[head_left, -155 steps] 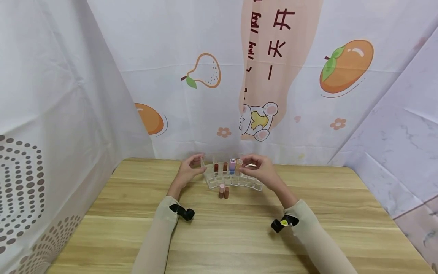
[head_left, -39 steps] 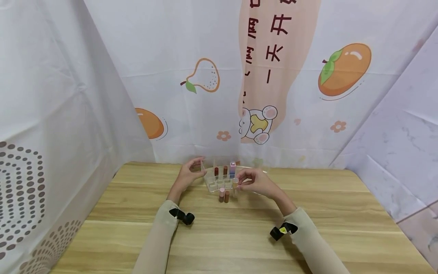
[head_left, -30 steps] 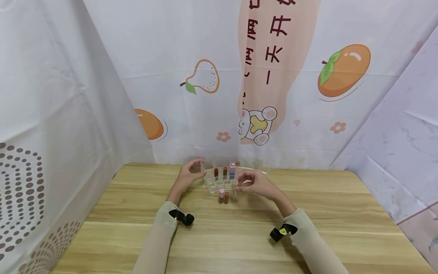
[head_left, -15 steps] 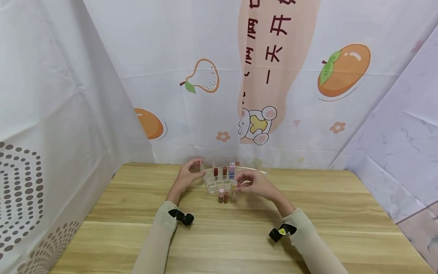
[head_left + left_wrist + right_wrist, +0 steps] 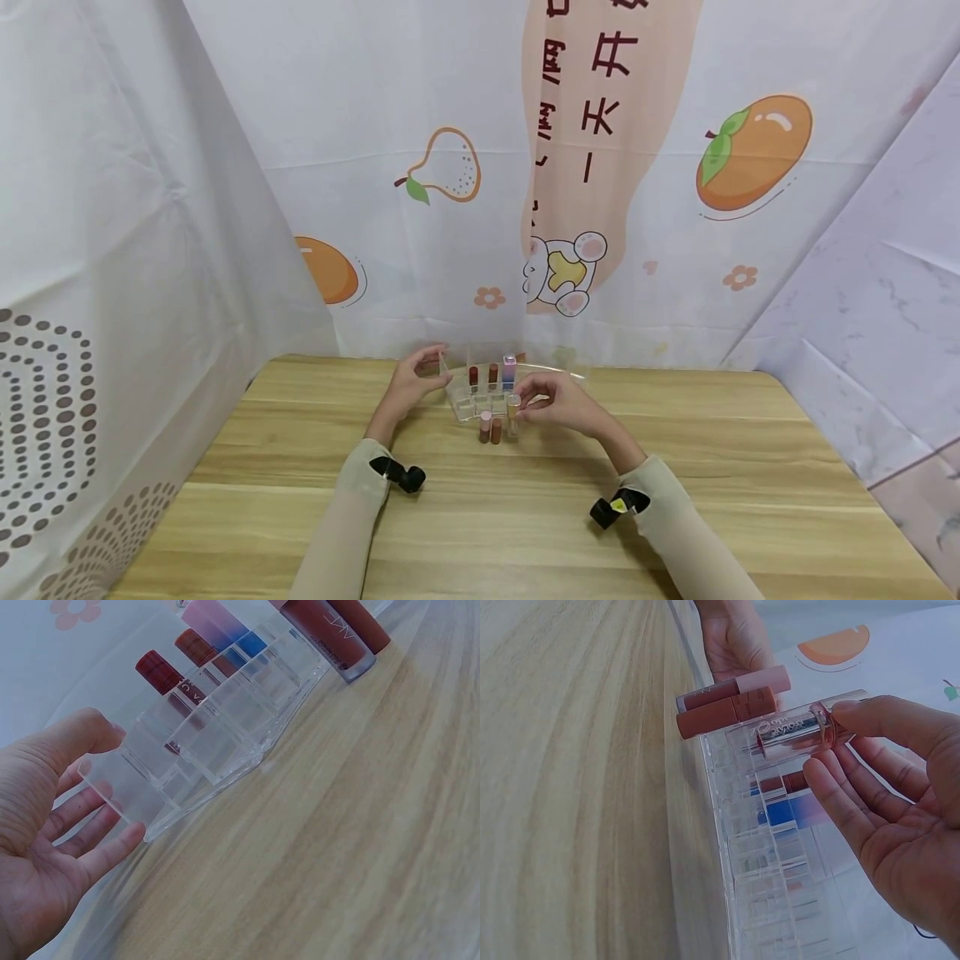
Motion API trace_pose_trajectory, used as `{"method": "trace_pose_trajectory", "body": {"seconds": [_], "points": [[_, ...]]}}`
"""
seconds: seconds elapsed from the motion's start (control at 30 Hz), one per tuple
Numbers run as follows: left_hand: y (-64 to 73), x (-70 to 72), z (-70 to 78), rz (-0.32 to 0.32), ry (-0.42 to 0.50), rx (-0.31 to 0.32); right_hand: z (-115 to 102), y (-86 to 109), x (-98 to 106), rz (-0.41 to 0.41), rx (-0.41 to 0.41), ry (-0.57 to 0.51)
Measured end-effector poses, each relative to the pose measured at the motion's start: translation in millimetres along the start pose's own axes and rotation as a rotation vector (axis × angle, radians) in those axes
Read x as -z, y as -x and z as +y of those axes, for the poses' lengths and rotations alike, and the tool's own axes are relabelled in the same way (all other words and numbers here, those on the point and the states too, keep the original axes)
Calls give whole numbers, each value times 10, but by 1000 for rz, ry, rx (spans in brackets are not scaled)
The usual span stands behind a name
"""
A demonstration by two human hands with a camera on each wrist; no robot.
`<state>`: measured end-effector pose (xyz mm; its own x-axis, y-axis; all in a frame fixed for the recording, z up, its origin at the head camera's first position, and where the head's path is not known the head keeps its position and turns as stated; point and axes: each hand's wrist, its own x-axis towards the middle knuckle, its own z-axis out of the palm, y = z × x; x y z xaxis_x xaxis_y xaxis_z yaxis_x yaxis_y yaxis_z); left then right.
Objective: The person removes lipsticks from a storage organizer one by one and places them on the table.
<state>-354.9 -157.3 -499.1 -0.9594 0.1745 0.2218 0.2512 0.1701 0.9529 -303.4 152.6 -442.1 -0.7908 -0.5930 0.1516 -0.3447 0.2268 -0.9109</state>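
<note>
Right hand (image 5: pixel 553 400) is pinching a clear tube (image 5: pixel 793 737) near its top, thumb vs. fingers, & is holding it approx. upright in front of the clear holder (image 5: pixel 214 761). It's sitting just right of the pink-capped tube (image 5: pixel 485 427) & brown tube (image 5: pixel 497 431), both standing on the table (image 5: pixel 480 517) (can't tell if its base is touching down too). Left hand (image 5: pixel 414 385) is holding the holder's left end, prob. steadying it. A dark red tube (image 5: pixel 163 673), orange-brown tube (image 5: pixel 199 649) & pink-and-blue tube (image 5: pixel 225 626) are standing in the back row. Step in hand is prob. lining the clear tube up w/ the front pair; next move is likely calling for a firm base, then a gentle letting-go w/o tipping its neighbours.
</note>
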Motion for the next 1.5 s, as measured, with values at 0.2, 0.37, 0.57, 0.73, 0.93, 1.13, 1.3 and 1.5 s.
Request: {"method": "trace_pose_trajectory", "body": {"seconds": [0.2,0.37,0.57,0.73,0.93,1.13,1.3,1.5], "points": [[-13,13,-14,0,11,-3,40,-15,11,-9,15,7],[-26,12,-23,-10,29,-10,46,-14,15,-12,9,4],[-16,-7,-11,-20,49,-13,60,-6,21,-12,9,7],[-13,-24,-13,-9,48,-4,62,-6,11,-13,3,7],[1,-25,16,14,44,7,50,-5,3,-15,4,9],[12,-21,11,11,43,4,52,-5,-3,-19,8,8],[0,-20,-9,16,46,5,46,-6,-7,-22,5,21],[-4,-19,-22,17,22,0,51,-7,-9,-24,4,19]]}}
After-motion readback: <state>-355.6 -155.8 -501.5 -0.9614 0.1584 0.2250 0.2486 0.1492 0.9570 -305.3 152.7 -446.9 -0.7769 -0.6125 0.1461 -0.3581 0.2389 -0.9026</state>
